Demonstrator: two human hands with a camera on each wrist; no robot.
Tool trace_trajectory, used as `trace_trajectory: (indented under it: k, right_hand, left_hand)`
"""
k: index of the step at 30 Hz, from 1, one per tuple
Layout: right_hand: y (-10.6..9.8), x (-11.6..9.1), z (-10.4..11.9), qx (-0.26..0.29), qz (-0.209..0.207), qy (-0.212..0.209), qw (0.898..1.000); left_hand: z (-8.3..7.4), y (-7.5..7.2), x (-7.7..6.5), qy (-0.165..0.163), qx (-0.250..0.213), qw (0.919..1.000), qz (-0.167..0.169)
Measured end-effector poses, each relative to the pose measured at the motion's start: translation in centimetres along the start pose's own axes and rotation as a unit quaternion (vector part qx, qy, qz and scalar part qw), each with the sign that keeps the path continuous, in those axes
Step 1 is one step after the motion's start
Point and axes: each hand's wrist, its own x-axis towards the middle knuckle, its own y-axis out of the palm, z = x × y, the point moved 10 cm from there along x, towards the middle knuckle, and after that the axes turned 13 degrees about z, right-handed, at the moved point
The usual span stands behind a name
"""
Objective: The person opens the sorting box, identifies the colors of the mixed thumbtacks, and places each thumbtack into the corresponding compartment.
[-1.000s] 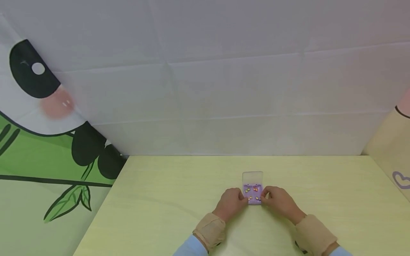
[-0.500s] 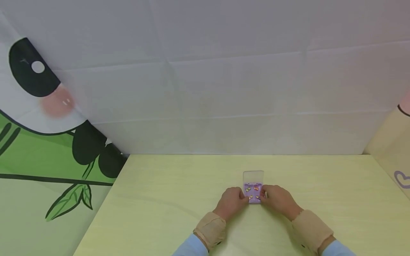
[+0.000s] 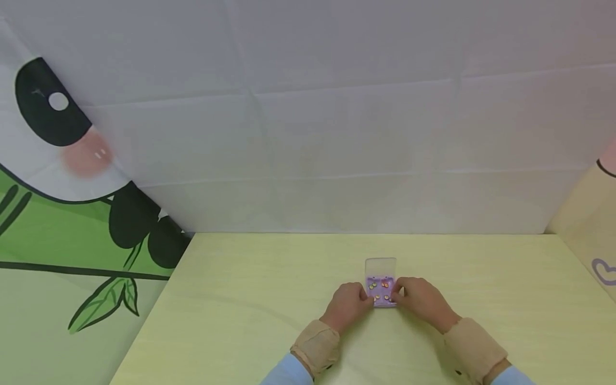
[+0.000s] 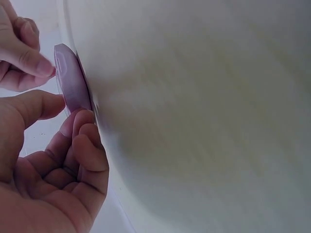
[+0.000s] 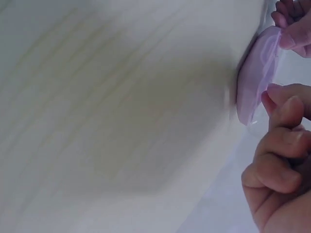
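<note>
A small purple box (image 3: 380,291) lies on the table with its clear lid (image 3: 380,266) raised at the far side. Several tiny round coloured pieces sit inside, some in pairs; their exact kind is too small to tell. My left hand (image 3: 348,305) holds the near left corner, thumb above and curled fingers below the purple shell (image 4: 74,82). At the box's right side is my right hand (image 3: 423,302), its thumb and index fingertips close together at the open face (image 5: 255,68). Whether a tiny piece is between those fingertips is hidden.
The pale yellow table (image 3: 250,289) extends around the box. A white cloth backdrop (image 3: 337,160) rises behind its far edge. Printed side panels, with a cartoon figure (image 3: 72,224) on the left, flank the table.
My right hand first shifted slightly inward over the box's right side, then back a little to the right. My left hand keeps its hold, and the box stays nearly where it was.
</note>
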Motion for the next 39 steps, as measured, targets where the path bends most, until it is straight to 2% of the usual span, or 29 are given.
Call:
trace_trajectory:
  k: [2, 5, 9, 11, 15, 21, 26, 32, 39]
  right_hand:
    - [-0.8, 0.0, 0.0, 0.005, -0.016, 0.002, 1.000]
    - [-2.7, 0.1, 0.3, 0.006, -0.069, -0.006, 0.998]
    - [-5.3, 0.2, 1.2, -0.005, -0.149, -0.033, 0.988]
    - [-6.0, 0.4, 1.8, -0.018, -0.166, -0.045, 0.985]
    - [-6.3, 1.3, 3.1, -0.072, -0.154, -0.069, 0.983]
    - [-5.9, 2.7, 4.2, -0.133, -0.106, -0.089, 0.981]
    - [-5.5, 3.7, 4.0, -0.146, -0.076, -0.086, 0.983]
    - [-5.8, 4.0, 3.5, -0.159, -0.077, -0.074, 0.982]
    - [-6.2, 4.3, 3.6, -0.171, -0.070, -0.077, 0.980]
  left_hand:
    - [0.0, 0.0, 0.1, 0.001, 0.001, 1.0000, -0.004]
    - [0.1, 0.0, 0.4, -0.003, 0.002, 1.0000, -0.004]
    - [0.2, 0.0, 0.7, -0.008, -0.001, 1.0000, -0.004]
    - [0.2, 0.0, 0.8, -0.011, -0.004, 0.9999, -0.006]
    - [0.2, -0.1, 1.1, -0.015, -0.008, 0.9998, -0.009]
    - [0.2, -0.1, 1.5, -0.021, -0.014, 0.9996, -0.011]
    - [0.0, -0.3, 1.8, -0.016, -0.020, 0.9995, -0.018]
    - [-0.1, -0.4, 2.4, -0.015, -0.023, 0.9994, -0.021]
    - [-0.1, -0.7, 2.8, -0.028, -0.023, 0.9991, -0.022]
